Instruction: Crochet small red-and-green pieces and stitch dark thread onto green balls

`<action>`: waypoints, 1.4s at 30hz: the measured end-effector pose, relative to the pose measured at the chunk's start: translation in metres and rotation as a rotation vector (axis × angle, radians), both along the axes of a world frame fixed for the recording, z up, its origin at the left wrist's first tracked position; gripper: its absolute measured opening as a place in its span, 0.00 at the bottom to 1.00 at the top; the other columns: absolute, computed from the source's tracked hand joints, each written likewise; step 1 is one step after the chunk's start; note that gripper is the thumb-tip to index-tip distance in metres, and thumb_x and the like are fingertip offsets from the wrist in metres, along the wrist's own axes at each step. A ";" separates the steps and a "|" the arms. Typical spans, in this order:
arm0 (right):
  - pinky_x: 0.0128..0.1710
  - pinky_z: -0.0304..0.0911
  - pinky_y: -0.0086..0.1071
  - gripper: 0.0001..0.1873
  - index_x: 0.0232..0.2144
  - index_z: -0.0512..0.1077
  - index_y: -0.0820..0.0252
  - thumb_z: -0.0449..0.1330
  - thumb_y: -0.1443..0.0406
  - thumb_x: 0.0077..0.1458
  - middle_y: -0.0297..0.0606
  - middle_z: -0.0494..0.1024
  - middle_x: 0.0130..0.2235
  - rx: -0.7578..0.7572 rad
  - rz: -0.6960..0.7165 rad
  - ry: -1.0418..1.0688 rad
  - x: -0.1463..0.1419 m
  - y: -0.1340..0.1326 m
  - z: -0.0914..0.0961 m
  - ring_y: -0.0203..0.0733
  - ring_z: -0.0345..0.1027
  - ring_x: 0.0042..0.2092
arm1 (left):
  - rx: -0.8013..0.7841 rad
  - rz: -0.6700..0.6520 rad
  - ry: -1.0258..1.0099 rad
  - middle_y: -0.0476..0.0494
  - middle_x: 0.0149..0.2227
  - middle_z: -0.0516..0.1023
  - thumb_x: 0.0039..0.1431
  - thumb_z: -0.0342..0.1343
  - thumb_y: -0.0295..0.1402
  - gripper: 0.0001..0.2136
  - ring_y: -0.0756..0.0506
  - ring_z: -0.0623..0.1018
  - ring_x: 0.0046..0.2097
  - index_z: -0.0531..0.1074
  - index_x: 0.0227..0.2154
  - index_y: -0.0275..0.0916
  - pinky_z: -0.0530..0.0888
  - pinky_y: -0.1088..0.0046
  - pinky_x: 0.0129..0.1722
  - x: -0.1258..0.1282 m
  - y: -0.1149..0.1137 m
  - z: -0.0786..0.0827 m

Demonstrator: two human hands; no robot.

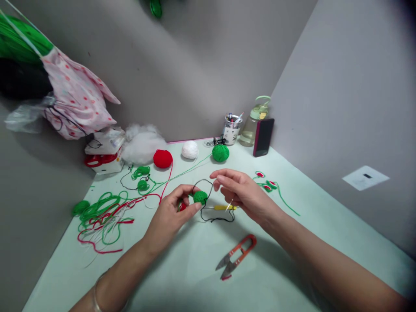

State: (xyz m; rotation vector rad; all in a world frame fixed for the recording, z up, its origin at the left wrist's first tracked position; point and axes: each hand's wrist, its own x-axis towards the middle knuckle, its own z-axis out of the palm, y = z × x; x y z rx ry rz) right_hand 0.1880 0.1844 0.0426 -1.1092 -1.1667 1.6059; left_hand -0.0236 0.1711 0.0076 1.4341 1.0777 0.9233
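My left hand (177, 208) is closed around a small green crocheted piece (200, 197), pinched between thumb and fingers; a bit of red (182, 206) shows beside it. A loop of black yarn (204, 180) rises from the piece towards the fingertips of my right hand (235, 186). Those fingers are bent, and a thin pale needle-like stick (229, 205) juts out below them. Under the right hand, a yellow-handled crochet hook (221, 208) lies on the table with more black yarn (217, 219) around it.
Orange thread snips (238, 255) lie in front. Tangled yarn (104, 216) covers the left side. Red (163, 159), white (190, 150) and green (220, 153) yarn balls, stuffing (143, 143), a pen cup (231, 132), a bottle (249, 130) and a phone (263, 138) stand behind. Small crocheted pieces (268, 185) lie right.
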 end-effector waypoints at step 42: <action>0.28 0.53 0.30 0.06 0.30 0.69 0.58 0.56 0.72 0.58 0.34 0.72 0.31 0.859 0.042 -0.910 -0.010 -0.025 -0.009 0.34 0.59 0.28 | 0.196 0.009 0.054 0.49 0.37 0.73 0.59 0.60 0.29 0.06 0.46 0.72 0.41 0.72 0.39 0.42 0.69 0.69 0.44 0.007 -0.010 0.000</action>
